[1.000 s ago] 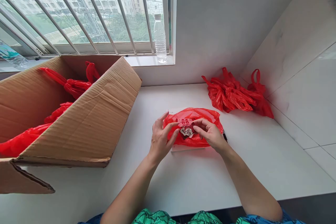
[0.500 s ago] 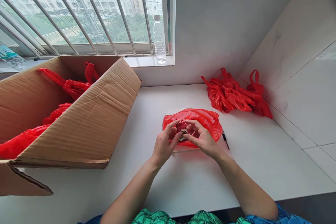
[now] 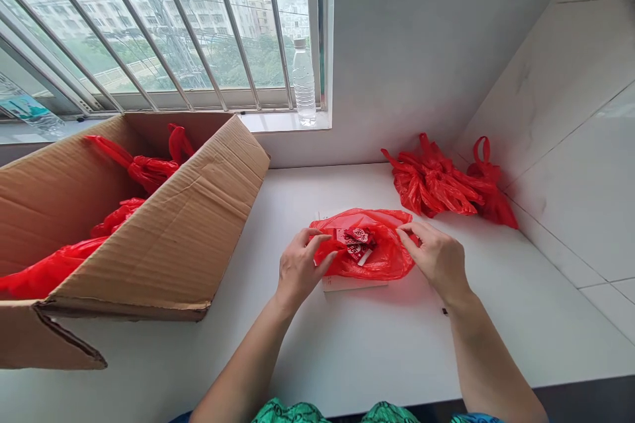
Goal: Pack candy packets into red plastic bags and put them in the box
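Observation:
A red plastic bag (image 3: 391,264) lies spread open on the white table in front of me. Inside it are several small dark-red wrapped packets (image 3: 361,244) with white print. My left hand (image 3: 302,266) is at the bag's left rim, thumb and forefinger apart, with nothing visibly gripped. On the opposite side my right hand (image 3: 439,258) pinches the bag's right edge between thumb and fingers. Beneath the bag a flat white object (image 3: 354,285) sticks out at the front. What it is I cannot tell.
A large open cardboard box (image 3: 163,238) on the left holds red bags (image 3: 151,172). More red plastic bags (image 3: 436,178) lie by the back wall at right. A clear bottle (image 3: 304,86) stands on the sill. A small dark object (image 3: 445,311) lies by my right wrist.
My hands have moved apart from over the bag's middle to its two sides. The packet that was between them now lies in the bag. My right hand has taken the bag's edge.

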Tool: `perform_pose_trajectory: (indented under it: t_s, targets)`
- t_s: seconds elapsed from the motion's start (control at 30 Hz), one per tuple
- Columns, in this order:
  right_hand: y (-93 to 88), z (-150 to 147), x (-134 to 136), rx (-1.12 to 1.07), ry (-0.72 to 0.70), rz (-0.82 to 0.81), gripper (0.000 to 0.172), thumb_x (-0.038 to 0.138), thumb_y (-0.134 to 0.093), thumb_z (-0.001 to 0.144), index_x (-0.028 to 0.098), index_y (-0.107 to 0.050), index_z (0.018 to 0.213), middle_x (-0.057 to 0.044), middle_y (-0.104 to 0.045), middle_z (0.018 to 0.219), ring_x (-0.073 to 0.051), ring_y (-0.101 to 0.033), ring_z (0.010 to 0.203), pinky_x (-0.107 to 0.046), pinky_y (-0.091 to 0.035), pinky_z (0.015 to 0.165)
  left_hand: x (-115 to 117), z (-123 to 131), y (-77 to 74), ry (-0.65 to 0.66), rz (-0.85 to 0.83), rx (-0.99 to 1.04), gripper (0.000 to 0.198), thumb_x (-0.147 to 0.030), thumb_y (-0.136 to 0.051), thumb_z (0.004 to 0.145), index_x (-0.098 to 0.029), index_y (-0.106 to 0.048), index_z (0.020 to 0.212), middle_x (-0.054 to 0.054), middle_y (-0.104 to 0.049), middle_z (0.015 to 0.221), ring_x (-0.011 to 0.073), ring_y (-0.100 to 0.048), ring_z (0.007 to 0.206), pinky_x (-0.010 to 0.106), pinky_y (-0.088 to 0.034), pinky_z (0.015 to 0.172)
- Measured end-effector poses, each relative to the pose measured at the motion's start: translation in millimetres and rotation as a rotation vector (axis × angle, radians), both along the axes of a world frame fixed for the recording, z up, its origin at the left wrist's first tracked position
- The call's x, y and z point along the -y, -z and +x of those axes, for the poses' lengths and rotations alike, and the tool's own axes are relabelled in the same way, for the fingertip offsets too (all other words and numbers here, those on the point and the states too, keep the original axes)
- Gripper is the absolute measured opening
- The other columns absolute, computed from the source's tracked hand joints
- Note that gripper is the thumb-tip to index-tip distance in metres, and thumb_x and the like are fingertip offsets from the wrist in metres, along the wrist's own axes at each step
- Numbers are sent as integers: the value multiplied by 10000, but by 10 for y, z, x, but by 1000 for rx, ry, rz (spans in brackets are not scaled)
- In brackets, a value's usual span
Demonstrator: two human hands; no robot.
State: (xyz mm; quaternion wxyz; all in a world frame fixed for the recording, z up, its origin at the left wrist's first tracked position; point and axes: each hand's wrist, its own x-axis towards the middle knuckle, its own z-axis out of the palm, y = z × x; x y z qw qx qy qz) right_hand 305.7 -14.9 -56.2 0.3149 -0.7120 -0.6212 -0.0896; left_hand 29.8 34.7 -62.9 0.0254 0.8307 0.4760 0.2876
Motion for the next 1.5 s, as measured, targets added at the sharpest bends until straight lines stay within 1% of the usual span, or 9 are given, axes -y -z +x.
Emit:
perform_pose_trajectory:
  t_s: [0.1,0.23,0.37,0.7,0.9,1.07,1.17,1.3,1.5]
  targets:
    - [9,81,8,-50,78,15,185,398,-558,935,239,-652,943,-28,-716,884,-175,-630,715,-278,-384,597,-9,-40,40,27,-2,-67,305,-419,-664,880,-279,-650,1150,64,-635,1163,213,-637,924,317,-503,734]
    - [80,126,-27,-249,-6,-145,421,496,-602,869,223,-558,1186,-86,-708,1086,-228,-684,882,-294,-463,652,-2,-82,115,22,-33,-193,343,-380,-708,847,-271,-639,1165,63,-662,1082,232,-617,916,346,-474,764]
    - [2,108,6,-364,-79,-344,294,425,-558,881,285,-624,1131,-15,-742,915,-220,-679,788,-307,-471,670,41,-158,36,38,-138,-204,104,-295,-634,892,-246,-684,968,25,-684,892,190,-615,809,308,-426,711]
    - [-695,32,4,-361,-85,-94,173,302,-529,850,264,-687,909,6,-724,794,-178,-613,661,-285,-418,644,-55,-346,-764,73,-223,906,256,-431,-673,864,-177,-643,847,7,-640,803,128,-598,723,224,-525,620]
    - [-999,-137,-90,-440,-92,35,226,283,-417,885,243,-627,813,60,-445,506,-144,-422,481,-267,-328,521,-139,-269,-1006,164,-157,1229,262,-424,-713,839,-183,-698,942,53,-695,988,146,-643,879,278,-575,793]
    - [-1002,-216,-46,-593,-132,86,202,304,-480,867,239,-655,788,35,-534,590,-156,-504,582,-273,-384,578,-136,-247,-1061,224,-210,1356,247,-396,-687,871,-194,-711,1011,92,-711,1127,167,-659,1004,299,-539,902]
    - [-959,-251,-57,-980,-344,164,181,306,-547,818,242,-701,890,-10,-696,877,-188,-632,801,-289,-478,684,-154,-253,-1085,247,-260,1448,322,-358,-733,844,-209,-679,1123,87,-735,1080,171,-672,1029,290,-517,918]
    - [-904,-386,-105,-1389,-605,209,145,290,-569,809,258,-684,892,-25,-692,1108,-236,-639,1069,-386,-526,896,-136,-254,-1111,291,-344,1491,345,-320,-779,814,-205,-659,1117,69,-749,1022,151,-685,958,258,-513,861]
    - [-836,-869,-84,-1245,-613,69,349,346,-699,824,323,-631,1166,-7,-630,942,-145,-596,711,-316,-570,688,36,-178,-1078,423,-543,1350,214,-337,-757,830,-150,-715,927,72,-749,935,154,-682,842,281,-529,801]
